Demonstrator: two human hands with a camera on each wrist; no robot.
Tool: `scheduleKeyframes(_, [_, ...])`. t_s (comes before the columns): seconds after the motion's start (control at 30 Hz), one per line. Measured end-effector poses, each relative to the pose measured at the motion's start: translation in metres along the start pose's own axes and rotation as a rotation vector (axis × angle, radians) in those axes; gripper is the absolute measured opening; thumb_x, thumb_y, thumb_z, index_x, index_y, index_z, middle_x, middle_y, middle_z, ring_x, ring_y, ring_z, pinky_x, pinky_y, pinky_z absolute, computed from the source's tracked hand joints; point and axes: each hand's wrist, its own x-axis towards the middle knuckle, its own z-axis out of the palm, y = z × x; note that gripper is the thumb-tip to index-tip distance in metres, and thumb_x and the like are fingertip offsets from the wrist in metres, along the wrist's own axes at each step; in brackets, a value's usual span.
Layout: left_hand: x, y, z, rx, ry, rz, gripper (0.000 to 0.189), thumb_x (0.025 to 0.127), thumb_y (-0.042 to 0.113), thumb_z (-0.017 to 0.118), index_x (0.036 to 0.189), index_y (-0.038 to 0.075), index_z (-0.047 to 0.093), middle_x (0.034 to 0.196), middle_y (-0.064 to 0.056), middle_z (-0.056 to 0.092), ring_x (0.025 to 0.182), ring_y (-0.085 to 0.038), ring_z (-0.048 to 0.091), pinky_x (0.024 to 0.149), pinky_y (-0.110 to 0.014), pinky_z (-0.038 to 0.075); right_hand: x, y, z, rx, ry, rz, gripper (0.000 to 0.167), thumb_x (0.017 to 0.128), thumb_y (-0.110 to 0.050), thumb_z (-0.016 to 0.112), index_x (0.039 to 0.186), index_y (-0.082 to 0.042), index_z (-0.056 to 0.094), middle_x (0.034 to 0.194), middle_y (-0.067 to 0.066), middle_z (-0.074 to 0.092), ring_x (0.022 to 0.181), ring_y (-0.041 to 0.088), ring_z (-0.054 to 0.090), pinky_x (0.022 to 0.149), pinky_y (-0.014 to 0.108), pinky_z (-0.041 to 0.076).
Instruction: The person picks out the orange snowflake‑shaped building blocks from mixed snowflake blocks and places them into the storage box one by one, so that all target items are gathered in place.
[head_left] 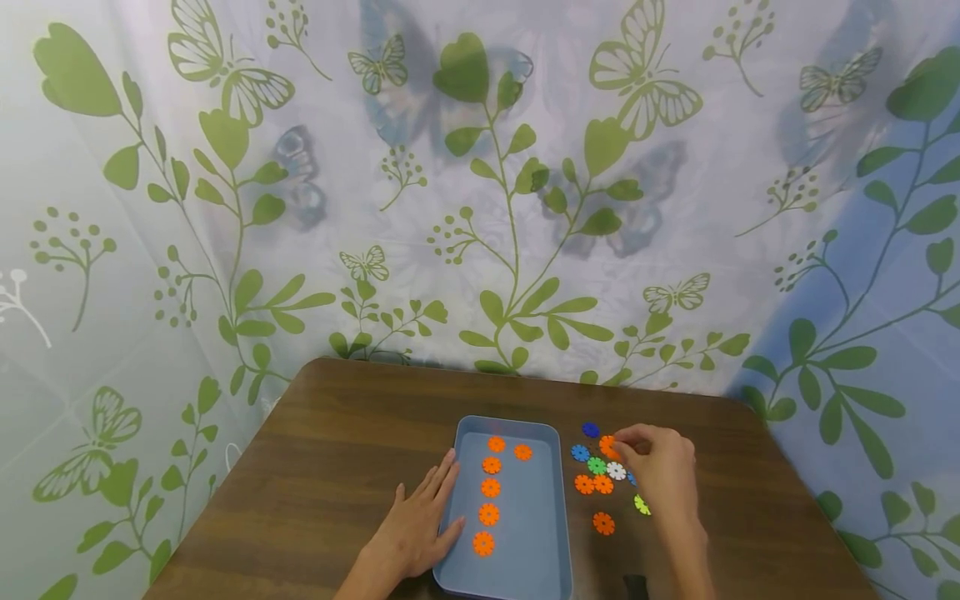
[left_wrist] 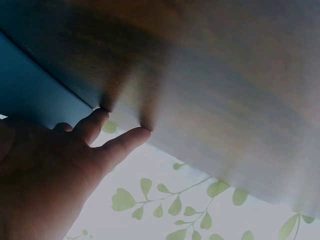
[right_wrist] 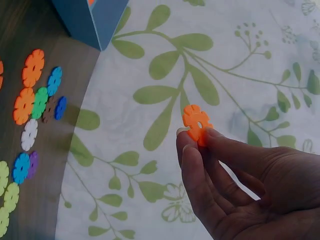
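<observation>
Between thumb and fingertips my right hand (head_left: 666, 471) pinches an orange interlocking disc (right_wrist: 190, 119), notched like a flower with a hole in its middle. In the right wrist view it is held up off the table. My left hand (head_left: 412, 529) rests along the left side of a shallow blue-grey tray (head_left: 528, 533), fingers extended and thumb over the rim. Inside the tray, several orange discs (head_left: 491, 487) form a column at the left, and one more orange disc (head_left: 522, 452) sits right of the column's top.
Loose discs lie on the brown table (head_left: 360, 425) right of the tray, among them a green disc (head_left: 596, 466), a white disc (head_left: 616, 471), a dark blue disc (head_left: 590, 429) and a yellow-green disc (head_left: 642, 504). A black object (head_left: 636, 586) is at the front edge. Leaf-patterned curtain (head_left: 420, 208) hangs behind.
</observation>
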Motion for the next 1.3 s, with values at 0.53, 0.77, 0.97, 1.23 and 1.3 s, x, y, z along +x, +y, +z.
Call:
scheduleKeyframes(0.53, [-0.001, 0.002, -0.003, 0.007, 0.001, -0.002, 0.077, 0.109, 0.042, 0.058, 0.17, 0.004, 0.028, 0.18, -0.014, 0.019, 0.154, -0.045, 0.042, 0.105, -0.087, 0.035, 0.006, -0.019, 0.024, 0.05, -0.014, -0.055, 0.005, 0.093, 0.0, 0.083, 0.098, -0.001, 0.084, 0.089, 0.01, 0.08, 0.077, 0.024, 0.073, 0.064, 0.03, 0.056])
scheduleKeyframes(0.77, [0.0, 0.002, -0.002, 0.007, -0.011, -0.017, 0.08, 0.108, 0.045, 0.058, 0.17, 0.006, 0.027, 0.18, -0.011, 0.019, 0.154, -0.044, 0.041, 0.105, -0.087, 0.034, 0.008, -0.024, 0.042, 0.038, -0.019, -0.103, 0.003, 0.091, 0.0, 0.085, 0.093, -0.003, 0.084, 0.085, 0.006, 0.08, 0.073, 0.02, 0.07, 0.067, 0.035, 0.058])
scheduleKeyframes(0.97, [0.0, 0.002, -0.001, -0.003, -0.01, -0.01, 0.08, 0.109, 0.046, 0.058, 0.17, 0.006, 0.027, 0.18, -0.012, 0.019, 0.155, -0.045, 0.041, 0.105, -0.087, 0.034, 0.01, -0.029, 0.06, 0.069, -0.041, -0.135, 0.007, 0.089, 0.002, 0.085, 0.087, -0.005, 0.084, 0.082, 0.004, 0.079, 0.068, 0.018, 0.071, 0.065, 0.034, 0.059])
scheduleKeyframes(1.23, [0.0, -0.002, 0.003, 0.0, 0.014, 0.012, 0.078, 0.11, 0.045, 0.056, 0.17, 0.004, 0.027, 0.18, -0.013, 0.019, 0.153, -0.047, 0.042, 0.103, -0.088, 0.035, 0.013, -0.029, 0.087, 0.066, -0.1, -0.159, 0.01, 0.086, 0.005, 0.087, 0.083, -0.004, 0.083, 0.078, 0.002, 0.077, 0.069, 0.019, 0.072, 0.066, 0.038, 0.062])
scheduleKeyframes(1.3, [0.0, -0.002, 0.004, -0.001, 0.015, 0.011, 0.078, 0.11, 0.044, 0.056, 0.17, 0.005, 0.026, 0.18, -0.012, 0.018, 0.153, -0.047, 0.042, 0.104, -0.088, 0.034, 0.014, -0.028, 0.093, 0.065, -0.116, -0.162, 0.01, 0.085, 0.006, 0.086, 0.083, -0.003, 0.083, 0.076, 0.003, 0.077, 0.069, 0.018, 0.072, 0.065, 0.037, 0.061])
